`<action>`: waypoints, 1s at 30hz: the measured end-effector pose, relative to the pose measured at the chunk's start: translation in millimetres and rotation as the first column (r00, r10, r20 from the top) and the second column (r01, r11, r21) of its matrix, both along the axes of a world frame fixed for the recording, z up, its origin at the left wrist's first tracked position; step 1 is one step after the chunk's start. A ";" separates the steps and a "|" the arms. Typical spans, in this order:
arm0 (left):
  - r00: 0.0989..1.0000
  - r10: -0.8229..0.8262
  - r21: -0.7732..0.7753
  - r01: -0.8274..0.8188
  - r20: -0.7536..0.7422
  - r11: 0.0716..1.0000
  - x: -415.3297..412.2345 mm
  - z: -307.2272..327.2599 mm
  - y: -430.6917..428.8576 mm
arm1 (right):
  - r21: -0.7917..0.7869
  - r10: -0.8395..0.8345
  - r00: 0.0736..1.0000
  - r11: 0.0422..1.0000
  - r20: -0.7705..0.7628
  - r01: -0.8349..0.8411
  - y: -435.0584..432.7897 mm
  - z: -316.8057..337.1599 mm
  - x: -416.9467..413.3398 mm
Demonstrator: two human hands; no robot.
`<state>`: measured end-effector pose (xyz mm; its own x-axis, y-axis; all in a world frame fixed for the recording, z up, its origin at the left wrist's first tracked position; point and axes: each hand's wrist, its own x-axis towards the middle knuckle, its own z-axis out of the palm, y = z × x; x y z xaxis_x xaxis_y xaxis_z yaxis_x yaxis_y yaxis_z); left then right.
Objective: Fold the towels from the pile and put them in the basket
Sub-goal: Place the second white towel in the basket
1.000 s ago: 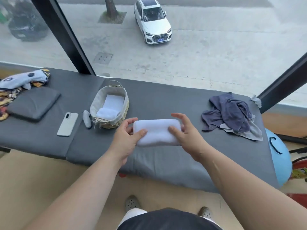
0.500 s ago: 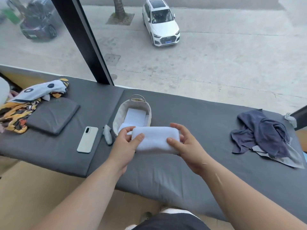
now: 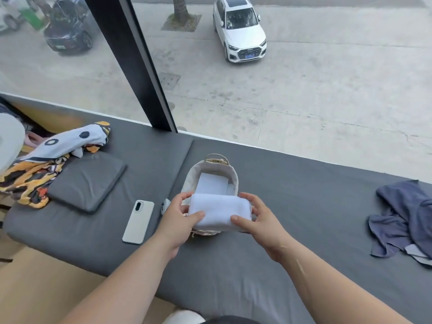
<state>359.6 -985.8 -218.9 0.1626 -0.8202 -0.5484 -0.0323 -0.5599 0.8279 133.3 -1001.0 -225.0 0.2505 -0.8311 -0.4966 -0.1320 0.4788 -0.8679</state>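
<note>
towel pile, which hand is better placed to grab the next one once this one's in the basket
Right, probably. The towel pile lies on the mat at the person's far right, beyond the right hand. The left hand would have to cross the basket. Both now grip the folded towel.

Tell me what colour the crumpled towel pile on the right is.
Dark blue-grey crumpled towel pile, paler grey piece underneath; head view shows it best.
</note>
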 end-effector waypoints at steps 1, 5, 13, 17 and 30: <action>1.000 -0.012 0.015 0.012 -0.003 1.000 8.9 -7.1 -9.1 | 0.009 -0.003 1.000 1.000 -0.023 0.003 -5.7 -6.9 8.6; 0.995 -0.097 0.087 0.097 0.004 0.992 42.4 -33.6 -49.6 | 0.097 -0.119 0.993 0.988 -0.021 0.121 -30.1 -34.7 45.0; 0.955 -0.295 0.181 0.286 0.021 0.941 81.1 -100.2 -129.0 | 0.075 -0.175 0.936 0.976 -0.304 0.207 -87.8 -96.3 102.2; 0.940 -0.328 0.185 0.307 0.092 0.934 76.9 -141.9 -155.6 | -0.002 -0.162 0.888 0.984 -0.430 0.179 -115.5 -137.7 112.8; 0.265 -0.700 0.394 0.672 0.663 0.627 41.3 -213.0 -164.6 | 0.070 -0.089 0.792 0.984 -0.604 0.164 -133.4 -214.4 132.8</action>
